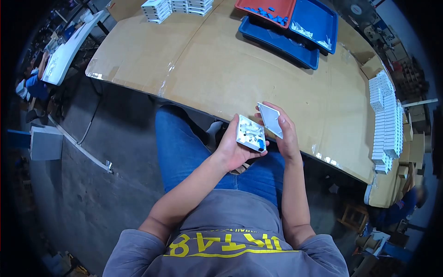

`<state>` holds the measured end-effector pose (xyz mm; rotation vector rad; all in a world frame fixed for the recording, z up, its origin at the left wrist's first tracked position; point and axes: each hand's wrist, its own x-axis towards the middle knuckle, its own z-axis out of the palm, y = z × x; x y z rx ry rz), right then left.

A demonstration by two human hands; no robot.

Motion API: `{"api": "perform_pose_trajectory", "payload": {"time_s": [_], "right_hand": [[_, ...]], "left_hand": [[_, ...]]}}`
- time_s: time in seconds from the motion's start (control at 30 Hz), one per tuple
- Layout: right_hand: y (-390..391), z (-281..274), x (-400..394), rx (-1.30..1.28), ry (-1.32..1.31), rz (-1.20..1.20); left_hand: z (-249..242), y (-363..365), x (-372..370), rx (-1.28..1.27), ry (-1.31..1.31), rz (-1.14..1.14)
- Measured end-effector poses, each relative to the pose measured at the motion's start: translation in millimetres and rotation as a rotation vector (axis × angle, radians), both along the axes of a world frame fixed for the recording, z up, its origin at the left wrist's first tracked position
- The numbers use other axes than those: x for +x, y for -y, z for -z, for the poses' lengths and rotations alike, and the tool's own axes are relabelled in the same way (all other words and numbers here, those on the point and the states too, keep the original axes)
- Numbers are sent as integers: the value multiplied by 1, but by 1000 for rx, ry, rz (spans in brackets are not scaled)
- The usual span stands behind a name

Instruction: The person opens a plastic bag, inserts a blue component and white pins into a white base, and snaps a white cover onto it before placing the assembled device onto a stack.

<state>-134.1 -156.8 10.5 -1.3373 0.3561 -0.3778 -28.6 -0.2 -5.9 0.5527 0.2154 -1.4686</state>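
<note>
My left hand (230,148) is closed round a shallow white plastic box (250,134), held over my lap just in front of the table edge. Small white parts and one blue piece (261,144) lie inside the box, its open side facing up. To its right, my right hand (288,136) grips a flat white cover (271,118), tilted on edge beside the box. The fingers behind the cover are partly hidden.
A brown cardboard-covered table (221,69) spreads ahead. A red tray (272,11) of blue pieces, a blue tray (318,23) with white parts and a lower blue tray (277,44) stand at the back. White boxes are stacked at right (386,124) and far left (158,10).
</note>
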Motion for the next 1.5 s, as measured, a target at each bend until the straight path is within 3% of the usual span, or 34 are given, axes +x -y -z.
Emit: {"api": "perform_pose_trajectory", "payload": {"time_s": [0.3, 0.8, 1.5], "right_hand": [[2, 0, -4, -129, -33, -185], [-9, 0, -2, -258, -116, -282], [-9, -6, 7, -225, -252, -272]], "left_hand": [[0, -1, -4, -32, 1, -9], [-7, -2, -9, 45, 77, -11], [-6, -3, -8, -7, -53, -83]]}}
